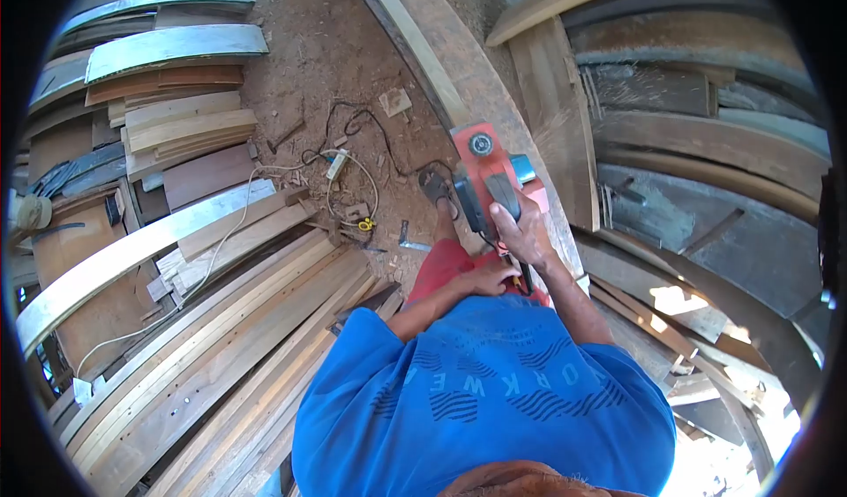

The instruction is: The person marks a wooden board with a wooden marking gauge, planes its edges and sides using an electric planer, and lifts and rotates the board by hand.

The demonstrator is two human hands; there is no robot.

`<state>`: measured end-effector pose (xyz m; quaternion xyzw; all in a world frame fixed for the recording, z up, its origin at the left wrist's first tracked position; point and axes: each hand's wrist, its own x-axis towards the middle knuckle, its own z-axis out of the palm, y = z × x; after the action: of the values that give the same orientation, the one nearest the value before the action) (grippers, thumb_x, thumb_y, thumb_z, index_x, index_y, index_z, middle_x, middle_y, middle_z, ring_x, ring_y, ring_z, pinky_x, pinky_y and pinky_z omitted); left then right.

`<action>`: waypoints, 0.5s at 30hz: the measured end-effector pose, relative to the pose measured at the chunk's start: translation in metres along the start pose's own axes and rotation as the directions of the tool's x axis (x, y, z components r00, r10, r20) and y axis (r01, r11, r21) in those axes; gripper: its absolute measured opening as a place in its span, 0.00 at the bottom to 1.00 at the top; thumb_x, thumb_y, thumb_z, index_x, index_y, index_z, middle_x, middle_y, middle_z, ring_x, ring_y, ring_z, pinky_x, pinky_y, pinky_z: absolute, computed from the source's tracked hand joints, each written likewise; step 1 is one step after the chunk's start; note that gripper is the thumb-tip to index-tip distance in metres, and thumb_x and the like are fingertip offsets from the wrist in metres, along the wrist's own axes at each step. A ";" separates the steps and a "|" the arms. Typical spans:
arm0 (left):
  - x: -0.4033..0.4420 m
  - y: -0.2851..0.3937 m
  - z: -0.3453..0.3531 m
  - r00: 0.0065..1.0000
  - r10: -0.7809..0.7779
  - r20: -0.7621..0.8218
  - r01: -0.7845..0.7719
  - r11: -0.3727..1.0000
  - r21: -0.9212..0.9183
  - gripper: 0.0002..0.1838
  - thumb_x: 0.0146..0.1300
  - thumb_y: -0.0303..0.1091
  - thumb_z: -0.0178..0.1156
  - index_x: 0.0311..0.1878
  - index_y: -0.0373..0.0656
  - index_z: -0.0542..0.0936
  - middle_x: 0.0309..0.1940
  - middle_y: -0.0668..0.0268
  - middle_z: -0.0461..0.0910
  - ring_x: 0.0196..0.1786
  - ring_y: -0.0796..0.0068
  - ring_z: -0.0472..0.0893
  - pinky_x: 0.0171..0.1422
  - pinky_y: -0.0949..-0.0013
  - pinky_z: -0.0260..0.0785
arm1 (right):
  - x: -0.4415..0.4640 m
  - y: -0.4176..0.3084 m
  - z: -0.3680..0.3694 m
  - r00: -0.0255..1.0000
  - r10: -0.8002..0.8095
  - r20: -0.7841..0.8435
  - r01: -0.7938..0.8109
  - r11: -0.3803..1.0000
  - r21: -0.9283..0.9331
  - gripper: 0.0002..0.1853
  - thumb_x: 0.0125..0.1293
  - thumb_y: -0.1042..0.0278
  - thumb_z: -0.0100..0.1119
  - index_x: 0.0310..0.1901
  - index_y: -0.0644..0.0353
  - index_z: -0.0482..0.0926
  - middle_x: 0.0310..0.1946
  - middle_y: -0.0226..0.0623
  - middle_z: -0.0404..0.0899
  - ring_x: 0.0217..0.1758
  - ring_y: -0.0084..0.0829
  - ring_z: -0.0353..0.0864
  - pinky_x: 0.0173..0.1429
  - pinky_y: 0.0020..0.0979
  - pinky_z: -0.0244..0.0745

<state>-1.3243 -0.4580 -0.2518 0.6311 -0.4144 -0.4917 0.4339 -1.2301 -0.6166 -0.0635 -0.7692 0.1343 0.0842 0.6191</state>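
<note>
A red power planer (488, 166) with a dark handle and a round knob rests on a long narrow board (408, 34) that lies along the workbench (476, 65). My right hand (522, 230) is wrapped round the planer's rear handle. Close to my body, behind the planer, my left hand (494, 276) has its fingers closed near the dark cord; what they hold is too small to make out. Fine shavings fly out to the right of the planer.
Stacked boards (190, 131) fill the left side, with long planks (221, 356) at the lower left. More timber (697, 135) lies on the right. On the floor are a hammer (287, 135), a power strip (336, 164), looping cords and a metal square (408, 238).
</note>
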 end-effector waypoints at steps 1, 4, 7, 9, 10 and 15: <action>0.000 0.001 -0.007 1.000 -0.003 0.017 0.003 1.000 0.011 0.25 0.59 0.27 0.58 0.62 0.40 0.78 0.61 0.47 0.78 0.65 0.46 0.77 0.72 0.52 0.69 | 0.019 -0.009 0.004 1.000 -0.004 -0.002 0.004 1.000 0.001 0.19 0.75 0.52 0.57 0.40 0.64 0.76 0.24 0.34 0.75 0.26 0.26 0.76 0.33 0.36 0.73; -0.009 -0.009 -0.026 0.995 -0.079 -0.069 0.088 0.987 0.135 0.25 0.61 0.33 0.58 0.64 0.39 0.76 0.63 0.45 0.76 0.70 0.47 0.73 0.76 0.50 0.64 | 0.079 -0.042 0.014 1.000 0.007 0.001 -0.007 1.000 -0.005 0.21 0.76 0.50 0.57 0.40 0.64 0.78 0.21 0.30 0.73 0.24 0.24 0.74 0.30 0.34 0.71; -0.023 -0.017 -0.055 0.936 -0.244 -0.253 0.279 0.954 0.110 0.25 0.63 0.37 0.57 0.64 0.39 0.75 0.64 0.43 0.75 0.72 0.46 0.71 0.77 0.48 0.62 | 0.141 -0.049 0.032 0.996 -0.079 -0.037 0.080 0.997 0.022 0.21 0.78 0.47 0.57 0.39 0.61 0.79 0.19 0.25 0.72 0.19 0.18 0.70 0.23 0.29 0.67; -0.027 -0.027 -0.093 0.879 -0.305 -0.366 0.332 0.943 0.013 0.25 0.58 0.36 0.62 0.58 0.35 0.80 0.57 0.44 0.80 0.67 0.41 0.74 0.73 0.46 0.66 | 0.183 -0.058 0.042 0.996 -0.083 -0.040 0.085 0.994 0.066 0.21 0.78 0.47 0.57 0.39 0.60 0.78 0.19 0.24 0.72 0.18 0.17 0.70 0.22 0.29 0.66; -0.029 -0.033 -0.113 0.838 -0.321 -0.440 0.374 0.927 0.036 0.24 0.58 0.36 0.63 0.57 0.35 0.81 0.56 0.44 0.81 0.66 0.41 0.75 0.72 0.47 0.67 | 0.203 -0.066 0.046 0.998 -0.060 -0.031 0.062 0.994 0.085 0.21 0.78 0.47 0.57 0.38 0.60 0.78 0.19 0.23 0.71 0.18 0.17 0.69 0.22 0.29 0.66; -0.025 -0.054 -0.199 0.547 -0.591 -0.593 0.395 0.807 -0.439 0.26 0.61 0.45 0.68 0.56 0.35 0.81 0.53 0.45 0.84 0.63 0.43 0.79 0.70 0.52 0.70 | 0.300 -0.115 0.061 0.997 0.076 0.028 -0.078 0.991 0.105 0.21 0.78 0.46 0.57 0.38 0.59 0.77 0.19 0.23 0.71 0.17 0.17 0.69 0.21 0.29 0.66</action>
<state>-1.1283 -0.3915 -0.2686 0.7990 0.0469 -0.3623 0.4776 -0.9071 -0.5649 -0.0583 -0.7284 0.1607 0.1097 0.6569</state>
